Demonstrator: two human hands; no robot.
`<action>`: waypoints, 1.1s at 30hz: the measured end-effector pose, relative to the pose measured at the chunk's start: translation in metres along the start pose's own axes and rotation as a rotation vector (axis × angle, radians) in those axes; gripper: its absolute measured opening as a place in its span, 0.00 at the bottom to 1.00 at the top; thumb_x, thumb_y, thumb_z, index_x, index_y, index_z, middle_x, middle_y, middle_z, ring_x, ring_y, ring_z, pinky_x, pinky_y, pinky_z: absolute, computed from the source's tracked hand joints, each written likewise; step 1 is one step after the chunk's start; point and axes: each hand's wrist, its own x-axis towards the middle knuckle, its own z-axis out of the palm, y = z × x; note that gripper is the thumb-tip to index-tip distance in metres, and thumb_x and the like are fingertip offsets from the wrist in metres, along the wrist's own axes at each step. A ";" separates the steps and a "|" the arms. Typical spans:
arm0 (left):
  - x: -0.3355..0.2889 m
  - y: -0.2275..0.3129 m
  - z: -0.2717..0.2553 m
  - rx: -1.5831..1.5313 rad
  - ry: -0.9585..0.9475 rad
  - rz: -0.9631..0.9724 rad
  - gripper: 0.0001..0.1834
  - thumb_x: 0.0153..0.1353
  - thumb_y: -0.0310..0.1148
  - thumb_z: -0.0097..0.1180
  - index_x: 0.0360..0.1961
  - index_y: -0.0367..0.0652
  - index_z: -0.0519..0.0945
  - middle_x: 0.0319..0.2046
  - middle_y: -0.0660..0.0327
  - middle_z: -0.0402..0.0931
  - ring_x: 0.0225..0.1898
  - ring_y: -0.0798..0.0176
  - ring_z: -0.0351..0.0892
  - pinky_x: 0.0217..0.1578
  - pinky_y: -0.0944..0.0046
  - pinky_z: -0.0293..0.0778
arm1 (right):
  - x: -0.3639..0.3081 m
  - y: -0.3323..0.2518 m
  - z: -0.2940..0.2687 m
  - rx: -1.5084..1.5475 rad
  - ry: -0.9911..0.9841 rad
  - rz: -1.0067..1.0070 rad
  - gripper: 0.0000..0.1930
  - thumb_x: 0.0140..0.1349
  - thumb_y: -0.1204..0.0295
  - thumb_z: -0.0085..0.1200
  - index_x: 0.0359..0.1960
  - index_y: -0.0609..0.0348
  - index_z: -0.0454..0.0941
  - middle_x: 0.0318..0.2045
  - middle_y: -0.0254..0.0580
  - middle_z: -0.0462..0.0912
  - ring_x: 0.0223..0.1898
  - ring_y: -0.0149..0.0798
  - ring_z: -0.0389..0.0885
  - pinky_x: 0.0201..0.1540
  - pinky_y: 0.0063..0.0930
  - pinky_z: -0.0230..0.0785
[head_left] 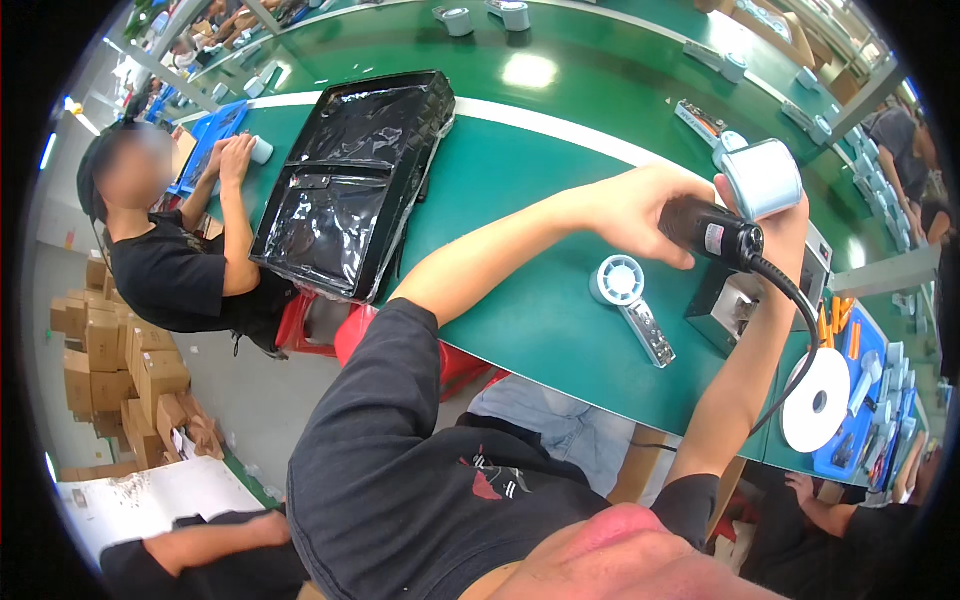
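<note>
My left hand (645, 212) reaches in from the left, its fingers wrapped round a black corded power tool (708, 230). The tool's cable end points toward me, and its tip is hidden. Close beside it, my right hand (788, 225) grips a light blue handheld fan (763, 180) by its round head. Most of the right fingers are behind the fan. Below the hands, a second handheld fan (620, 281) lies on the green table (520, 260), its handle opened to show the inner parts.
A metal box (718, 305) stands under my right forearm. Right of it are a white disc (815, 400) and a blue tray (850, 450) with parts. A black plastic-lined tray (345, 185) lies at left, near a co-worker (165, 230). More fans sit on the green conveyor (590, 75).
</note>
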 end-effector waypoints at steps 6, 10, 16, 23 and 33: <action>-0.005 0.020 0.007 0.297 0.243 0.168 0.29 0.42 0.29 0.81 0.47 0.39 0.83 0.63 0.50 0.68 0.52 0.53 0.78 0.55 0.57 0.75 | -0.005 -0.019 0.013 0.088 0.154 -0.041 0.24 0.54 0.73 0.78 0.51 0.64 0.82 0.36 0.35 0.88 0.40 0.28 0.85 0.45 0.27 0.78; -0.008 0.019 0.010 0.370 0.193 0.238 0.34 0.39 0.33 0.83 0.51 0.40 0.83 0.64 0.50 0.70 0.63 0.48 0.72 0.64 0.50 0.68 | -0.008 -0.034 0.028 0.367 0.101 0.001 0.26 0.56 0.71 0.77 0.54 0.63 0.80 0.44 0.39 0.87 0.46 0.31 0.85 0.48 0.27 0.79; -0.005 0.014 0.007 0.219 0.102 0.182 0.41 0.41 0.31 0.84 0.60 0.40 0.81 0.62 0.52 0.73 0.66 0.50 0.72 0.68 0.48 0.66 | -0.004 -0.024 0.035 0.381 -0.030 0.068 0.27 0.53 0.61 0.79 0.50 0.62 0.82 0.38 0.39 0.88 0.40 0.31 0.86 0.46 0.29 0.79; -0.001 0.028 0.012 0.369 0.217 0.160 0.29 0.40 0.34 0.83 0.44 0.36 0.84 0.60 0.46 0.64 0.64 0.44 0.67 0.63 0.48 0.69 | 0.002 -0.022 0.019 0.584 0.134 -0.065 0.54 0.46 0.78 0.78 0.75 0.55 0.57 0.58 0.50 0.79 0.61 0.43 0.81 0.64 0.39 0.76; -0.001 0.021 0.017 0.750 0.397 0.140 0.26 0.36 0.34 0.81 0.38 0.39 0.85 0.56 0.44 0.69 0.55 0.40 0.70 0.55 0.46 0.69 | 0.007 -0.010 0.023 0.356 0.411 -0.138 0.25 0.58 0.73 0.72 0.57 0.66 0.78 0.50 0.47 0.84 0.54 0.38 0.84 0.55 0.33 0.79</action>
